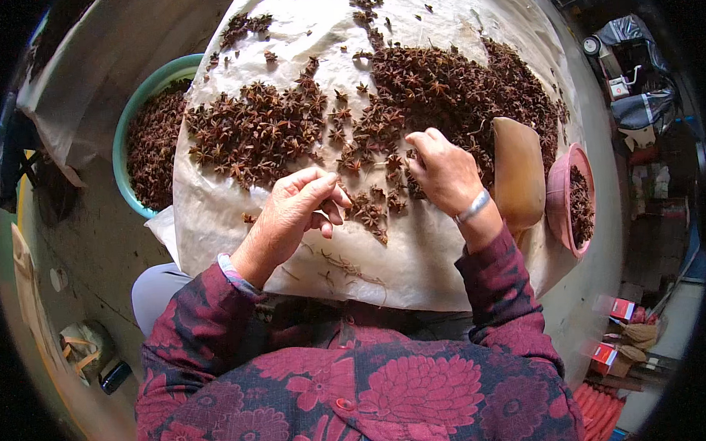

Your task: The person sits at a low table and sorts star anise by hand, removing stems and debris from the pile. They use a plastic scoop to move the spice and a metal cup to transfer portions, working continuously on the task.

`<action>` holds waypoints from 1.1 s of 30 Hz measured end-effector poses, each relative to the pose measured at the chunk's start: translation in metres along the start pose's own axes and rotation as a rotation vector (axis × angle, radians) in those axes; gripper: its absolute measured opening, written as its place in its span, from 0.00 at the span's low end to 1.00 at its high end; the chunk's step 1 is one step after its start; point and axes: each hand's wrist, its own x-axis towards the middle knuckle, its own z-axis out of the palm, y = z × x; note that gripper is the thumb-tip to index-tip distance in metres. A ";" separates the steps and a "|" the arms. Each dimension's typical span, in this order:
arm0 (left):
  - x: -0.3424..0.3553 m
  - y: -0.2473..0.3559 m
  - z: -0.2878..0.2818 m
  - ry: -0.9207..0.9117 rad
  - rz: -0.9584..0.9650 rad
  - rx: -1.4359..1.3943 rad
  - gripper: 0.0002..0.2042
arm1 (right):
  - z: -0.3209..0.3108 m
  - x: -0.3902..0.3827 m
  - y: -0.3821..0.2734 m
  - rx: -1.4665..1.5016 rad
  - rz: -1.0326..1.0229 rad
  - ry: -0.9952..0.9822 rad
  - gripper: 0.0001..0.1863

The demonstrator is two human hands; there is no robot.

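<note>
Brown star anise is spread over a white cloth-covered table in a left heap and a larger right heap. Over the near edge of the left heap, my left hand is closed, thumb against curled fingers; what it pinches, if anything, is too small to name. My right hand, with a silver bracelet at the wrist, is closed in a pinch above the larger heap's near side. Nothing I can name shows in its fingertips. Between the hands lie a few loose star anise. Thin stalks lie nearer me.
A tan scoop rests by the right heap, beside a pink basket holding brown pieces. Off the table's left side stands a teal basin full of star anise. A bag sits on the floor at lower left.
</note>
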 end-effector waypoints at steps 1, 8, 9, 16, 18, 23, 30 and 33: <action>0.000 -0.002 0.000 -0.015 -0.018 0.027 0.12 | 0.006 0.008 0.003 -0.082 -0.012 -0.019 0.04; -0.005 -0.011 0.010 -0.092 -0.102 0.098 0.09 | -0.003 0.000 -0.001 0.477 0.114 0.040 0.07; -0.006 -0.012 0.014 -0.098 -0.083 0.106 0.11 | -0.006 -0.006 -0.007 0.649 0.213 0.013 0.07; -0.015 -0.020 0.033 -0.219 -0.050 0.187 0.14 | -0.008 -0.060 -0.078 1.205 0.274 -0.077 0.06; -0.019 -0.022 0.032 -0.212 -0.050 0.156 0.10 | -0.005 -0.065 -0.087 1.133 0.320 -0.006 0.07; -0.015 -0.028 0.023 -0.071 -0.028 -0.074 0.08 | 0.004 -0.067 -0.104 0.845 0.015 0.247 0.03; -0.005 -0.011 0.002 0.273 0.102 -0.275 0.09 | 0.003 -0.029 -0.085 0.631 -0.240 -0.016 0.04; -0.006 -0.009 0.000 0.237 0.067 -0.255 0.11 | 0.017 0.012 -0.069 0.279 -0.020 0.173 0.03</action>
